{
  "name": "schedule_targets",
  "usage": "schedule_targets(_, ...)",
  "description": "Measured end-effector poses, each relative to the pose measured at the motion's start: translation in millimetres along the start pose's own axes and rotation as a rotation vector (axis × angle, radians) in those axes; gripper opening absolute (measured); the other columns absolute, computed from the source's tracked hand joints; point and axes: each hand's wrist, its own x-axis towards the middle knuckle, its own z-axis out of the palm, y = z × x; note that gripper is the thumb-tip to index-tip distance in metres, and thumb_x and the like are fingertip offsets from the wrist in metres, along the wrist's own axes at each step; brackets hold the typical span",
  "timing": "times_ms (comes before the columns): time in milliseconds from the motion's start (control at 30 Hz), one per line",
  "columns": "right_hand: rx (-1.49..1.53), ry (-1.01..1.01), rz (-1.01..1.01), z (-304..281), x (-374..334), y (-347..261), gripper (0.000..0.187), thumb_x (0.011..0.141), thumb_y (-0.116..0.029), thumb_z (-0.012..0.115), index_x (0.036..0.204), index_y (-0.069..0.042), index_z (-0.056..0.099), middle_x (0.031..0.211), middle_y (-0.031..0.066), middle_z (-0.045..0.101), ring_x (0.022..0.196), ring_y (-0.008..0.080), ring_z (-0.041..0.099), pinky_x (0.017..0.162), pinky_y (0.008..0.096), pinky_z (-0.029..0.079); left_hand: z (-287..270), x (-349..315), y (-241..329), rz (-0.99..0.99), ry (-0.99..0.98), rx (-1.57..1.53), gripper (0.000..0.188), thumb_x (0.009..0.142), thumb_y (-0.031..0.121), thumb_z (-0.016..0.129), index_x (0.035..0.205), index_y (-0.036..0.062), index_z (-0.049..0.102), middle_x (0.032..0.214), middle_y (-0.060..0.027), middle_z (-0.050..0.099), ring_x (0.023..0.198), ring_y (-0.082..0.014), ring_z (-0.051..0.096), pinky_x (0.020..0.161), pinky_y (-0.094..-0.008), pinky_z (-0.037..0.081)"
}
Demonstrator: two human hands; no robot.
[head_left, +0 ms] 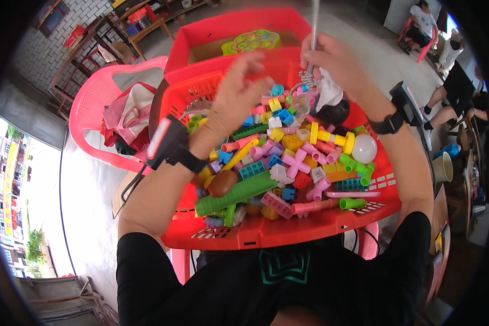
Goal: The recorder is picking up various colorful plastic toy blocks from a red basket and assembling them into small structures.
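My right hand (331, 60) is closed around a thin metal rod (314, 27) that stands upright. Below my fingers, a metal coil and thin wire loops (300, 102) reach down to the toys, like a wire whisk. A crumpled white cloth or tissue (330, 91) hangs right under that hand; whether I grip it too, I cannot tell. My left hand (242, 89), slightly blurred, hovers over the left part of the red basket (244, 238) with fingers apart and nothing in them. Colourful building blocks and pipe pieces (296, 163) fill the basket.
Behind the basket stands a red box (239, 27) with a green-yellow toy (252, 42) inside. At left is a pink chair (87, 108) with red and white cloth. In the basket lie a green tube (236, 194), a white ball (364, 149) and a black ball (334, 112). People sit at far right.
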Motion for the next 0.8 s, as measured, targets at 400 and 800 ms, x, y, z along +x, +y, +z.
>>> schedule_targets(400,0.297,0.113,0.236,18.7,-8.1,9.1,0.026,0.091,-0.021,0.055,0.108,-0.004,0.048,0.086,0.0029,0.054,0.068,0.0064,0.051,0.057,0.0229,0.044,11.3,-5.9,12.0,-0.305,-0.196,-0.524,0.019,0.087,0.017,0.064,0.1,0.0046,0.057,0.087,-0.0009,0.061,0.073,-0.006,0.057,0.067,-0.0225,0.048)
schedule_targets(800,-1.057,-0.028,-0.83,50.5,-27.1,-23.7,0.025,0.083,-0.025,0.059,0.099,-0.005,0.055,0.089,0.0132,0.057,0.086,0.0325,0.056,0.075,0.0386,0.044,23.5,-16.6,20.5,-0.183,-0.45,-0.6,0.031,0.08,-0.001,0.062,0.111,-0.0004,0.057,0.101,-0.0044,0.064,0.093,-0.0102,0.059,0.082,-0.0245,0.047)
